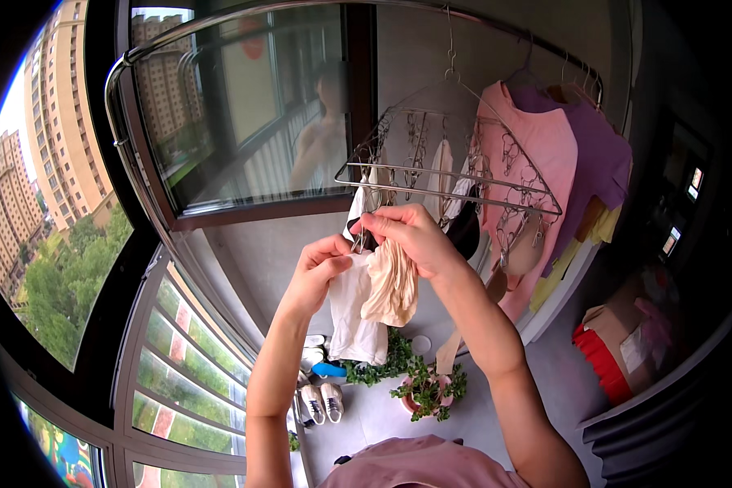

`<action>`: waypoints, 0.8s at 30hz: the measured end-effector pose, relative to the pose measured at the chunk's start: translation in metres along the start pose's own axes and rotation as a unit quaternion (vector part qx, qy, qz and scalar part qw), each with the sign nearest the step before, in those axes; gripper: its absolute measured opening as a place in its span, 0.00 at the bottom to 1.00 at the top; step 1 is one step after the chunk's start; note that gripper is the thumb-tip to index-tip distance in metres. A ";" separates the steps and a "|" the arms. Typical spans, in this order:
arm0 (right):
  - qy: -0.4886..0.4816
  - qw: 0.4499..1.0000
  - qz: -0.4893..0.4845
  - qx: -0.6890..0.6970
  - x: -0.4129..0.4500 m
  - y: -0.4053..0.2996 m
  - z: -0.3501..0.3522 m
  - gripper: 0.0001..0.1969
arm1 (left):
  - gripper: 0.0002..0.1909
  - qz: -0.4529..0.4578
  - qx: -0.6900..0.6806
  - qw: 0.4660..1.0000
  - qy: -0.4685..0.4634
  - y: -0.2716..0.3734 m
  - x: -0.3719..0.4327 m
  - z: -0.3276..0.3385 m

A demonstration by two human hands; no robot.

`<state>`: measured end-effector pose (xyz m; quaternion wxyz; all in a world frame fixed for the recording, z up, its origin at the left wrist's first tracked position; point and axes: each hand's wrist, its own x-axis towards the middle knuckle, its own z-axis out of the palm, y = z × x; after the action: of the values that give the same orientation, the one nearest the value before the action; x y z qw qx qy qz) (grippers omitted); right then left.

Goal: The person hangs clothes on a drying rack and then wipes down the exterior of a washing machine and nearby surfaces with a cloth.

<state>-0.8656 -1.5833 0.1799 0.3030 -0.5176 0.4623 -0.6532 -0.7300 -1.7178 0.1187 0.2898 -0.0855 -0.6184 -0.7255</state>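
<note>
A metal clip hanger [451, 189] hangs by its hook from a metal rail, with small wire clips around its frame. At its near left corner my left hand [320, 271] pinches the top edge of a white cloth garment [356, 323], beside a wire clip [359, 241]. My right hand [411, 238] has its thumb and forefinger closed at the same clip. Just below its fingers hangs a cream, gathered cloth item [391, 290], partly overlapping the white one. Whether the clip's jaws are open is too small to tell. More light and dark items hang behind.
The metal rail [237, 18] curves overhead. A pink top [527, 140] and a purple shirt [594, 152] hang at right. An angled window pane [250, 122] is at upper left. Below are a potted plant [430, 387], white shoes [323, 402] and a red container [601, 366].
</note>
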 end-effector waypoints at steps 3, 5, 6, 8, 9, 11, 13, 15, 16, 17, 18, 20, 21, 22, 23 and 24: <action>0.007 1.000 0.012 -0.003 -0.004 -0.005 0.005 0.13 | 0.02 0.017 0.004 1.000 -0.003 0.006 0.001 0.001; 0.004 1.000 0.009 0.001 -0.001 -0.001 0.003 0.13 | 0.02 0.024 0.000 1.000 -0.006 0.010 0.002 0.002; 0.005 1.000 0.005 0.005 0.000 0.001 0.001 0.13 | 0.03 0.019 0.015 0.999 -0.033 0.013 0.004 0.002; 0.002 1.000 0.006 0.005 -0.001 0.000 -0.002 0.13 | 0.03 0.014 0.030 0.998 -0.059 0.014 0.004 0.003; 0.001 1.000 0.007 0.005 -0.001 -0.001 -0.004 0.12 | 0.03 0.026 0.041 0.998 -0.047 0.012 0.004 0.003; 0.001 1.000 0.015 -0.004 -0.001 -0.001 -0.004 0.12 | 0.04 0.039 0.054 0.997 -0.035 0.013 0.007 0.006; 0.000 1.000 0.026 -0.013 0.000 0.003 -0.001 0.13 | 0.04 0.024 0.027 0.999 0.027 0.017 0.011 0.012; 0.038 0.999 -0.006 0.012 0.000 0.009 0.002 0.13 | 0.04 0.031 0.057 0.997 0.036 0.010 0.011 0.010; 0.003 1.000 0.019 -0.001 -0.004 0.003 -0.003 0.17 | 0.03 0.047 0.082 0.994 0.055 0.012 0.009 0.014; 0.002 1.000 0.020 0.001 -0.005 0.006 -0.004 0.17 | 0.02 0.064 0.107 0.989 0.073 0.013 0.008 0.017; 0.018 1.000 0.007 0.008 -0.007 0.014 -0.003 0.20 | 0.02 0.061 0.109 0.989 0.077 0.011 0.004 0.018; 0.036 0.999 -0.010 0.014 -0.017 0.023 -0.002 0.26 | 0.06 0.069 0.142 0.980 0.117 0.008 -0.003 0.020; 0.038 0.999 -0.004 0.016 -0.028 0.026 -0.003 0.26 | 0.06 0.064 0.140 0.981 0.119 0.003 -0.007 0.024; 0.054 0.998 -0.002 0.030 -0.041 0.027 -0.002 0.22 | 0.10 0.155 0.280 0.929 0.187 0.001 -0.016 0.031; 0.071 0.996 0.001 0.044 -0.054 0.032 -0.004 0.18 | 0.14 0.239 0.410 0.845 0.247 -0.001 -0.026 0.038; 0.077 0.997 -0.001 0.009 -0.071 0.037 -0.012 0.15 | 0.20 0.253 0.471 0.821 0.201 0.003 -0.047 0.047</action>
<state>-0.8597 -1.5319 0.1175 0.2706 -0.4637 0.4780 -0.6952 -0.7009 -1.6589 0.1089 0.5858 0.0558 -0.7694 -0.2486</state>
